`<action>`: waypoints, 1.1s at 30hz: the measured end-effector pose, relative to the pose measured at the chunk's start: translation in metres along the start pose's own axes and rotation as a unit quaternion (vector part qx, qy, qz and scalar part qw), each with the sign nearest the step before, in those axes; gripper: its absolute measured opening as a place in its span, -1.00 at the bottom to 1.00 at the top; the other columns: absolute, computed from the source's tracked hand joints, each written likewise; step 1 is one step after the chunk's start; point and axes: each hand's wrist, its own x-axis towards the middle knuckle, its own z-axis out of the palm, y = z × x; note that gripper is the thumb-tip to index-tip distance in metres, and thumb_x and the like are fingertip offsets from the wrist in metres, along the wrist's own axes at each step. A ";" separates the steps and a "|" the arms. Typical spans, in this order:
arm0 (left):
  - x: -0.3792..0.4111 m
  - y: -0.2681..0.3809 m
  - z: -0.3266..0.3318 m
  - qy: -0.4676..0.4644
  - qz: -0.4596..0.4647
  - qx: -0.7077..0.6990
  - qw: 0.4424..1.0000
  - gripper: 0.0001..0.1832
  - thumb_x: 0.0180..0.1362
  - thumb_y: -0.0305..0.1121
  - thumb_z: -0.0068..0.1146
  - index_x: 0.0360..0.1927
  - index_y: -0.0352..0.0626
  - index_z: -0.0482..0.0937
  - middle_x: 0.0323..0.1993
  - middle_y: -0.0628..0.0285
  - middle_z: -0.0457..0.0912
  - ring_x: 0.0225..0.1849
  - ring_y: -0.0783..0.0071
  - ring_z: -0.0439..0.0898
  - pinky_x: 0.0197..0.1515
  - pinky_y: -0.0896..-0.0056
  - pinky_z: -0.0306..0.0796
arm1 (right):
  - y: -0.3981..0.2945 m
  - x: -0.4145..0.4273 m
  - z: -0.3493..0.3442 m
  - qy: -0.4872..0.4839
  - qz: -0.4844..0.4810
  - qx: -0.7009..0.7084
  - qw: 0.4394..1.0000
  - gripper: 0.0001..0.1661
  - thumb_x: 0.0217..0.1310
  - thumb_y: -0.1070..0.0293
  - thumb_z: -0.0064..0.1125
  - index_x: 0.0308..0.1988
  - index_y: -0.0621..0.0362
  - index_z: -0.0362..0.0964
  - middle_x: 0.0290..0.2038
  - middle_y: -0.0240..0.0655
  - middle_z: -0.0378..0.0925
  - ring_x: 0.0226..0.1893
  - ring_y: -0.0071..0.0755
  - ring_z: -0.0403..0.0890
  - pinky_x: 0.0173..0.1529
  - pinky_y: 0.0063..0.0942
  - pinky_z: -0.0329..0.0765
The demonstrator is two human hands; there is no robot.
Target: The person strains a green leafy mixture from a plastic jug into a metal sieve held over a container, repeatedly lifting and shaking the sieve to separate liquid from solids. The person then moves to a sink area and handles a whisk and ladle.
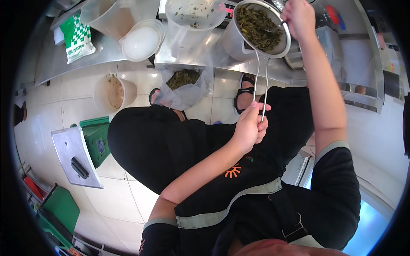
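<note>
My left hand (251, 128) grips the long looped wire handle of a strainer (284, 48). The strainer's round metal rim rests over a pitcher (228, 43) on the steel counter. Wet, dark green-brown leaves (256, 27), apparently tea, fill much of it. At the far side, my right hand (299, 20) holds a metal spoon (272, 29), its bowl among the leaves. Left of the strainer stands a clear plastic pitcher (196, 17) with leaf bits stuck inside. Below the counter edge, an open clear plastic bag (189, 92) holds more of the wet leaves.
A white lid (141, 41), a tub with brownish contents (110, 17) and a green-and-white packet (77, 36) sit on the steel counter (105, 52). On the tiled floor are a stained plastic container (117, 92) and a green scale (96, 144) with a metal plate. A digital display (229, 11) glows red.
</note>
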 end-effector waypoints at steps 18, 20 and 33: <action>0.000 -0.006 0.003 0.003 -0.005 0.025 1.000 -0.47 0.47 0.13 -0.48 0.07 -0.10 0.33 -0.63 0.43 0.16 -0.76 0.73 -0.01 -0.73 0.62 -0.15 | 0.063 -0.105 -0.026 -0.039 -0.202 -0.094 0.974 -0.43 0.52 0.04 -0.21 -0.58 0.06 0.10 -0.69 -0.43 0.15 -0.67 -0.51 0.18 -0.54 -0.41 0.17; -0.001 -0.005 0.003 0.007 -0.001 0.016 1.000 -0.46 0.47 0.14 -0.48 0.07 -0.10 0.33 -0.63 0.43 0.16 -0.76 0.73 -0.01 -0.72 0.63 -0.15 | 0.043 -0.077 -0.029 0.039 -0.091 0.026 0.995 -0.43 0.52 0.02 -0.22 -0.58 0.04 0.09 -0.69 -0.45 0.12 -0.67 -0.52 0.15 -0.53 -0.42 0.16; -0.002 0.000 0.003 0.040 -0.027 0.046 0.998 -0.46 0.46 0.17 -0.48 -0.08 -0.11 0.35 -0.66 0.45 0.13 -0.76 0.72 -0.02 -0.72 0.61 -0.16 | 0.013 0.022 0.016 0.083 0.132 0.261 0.953 -0.51 0.51 0.00 -0.23 -0.51 -0.01 0.10 -0.69 -0.54 -0.06 -0.70 -0.54 -0.03 -0.53 -0.46 0.07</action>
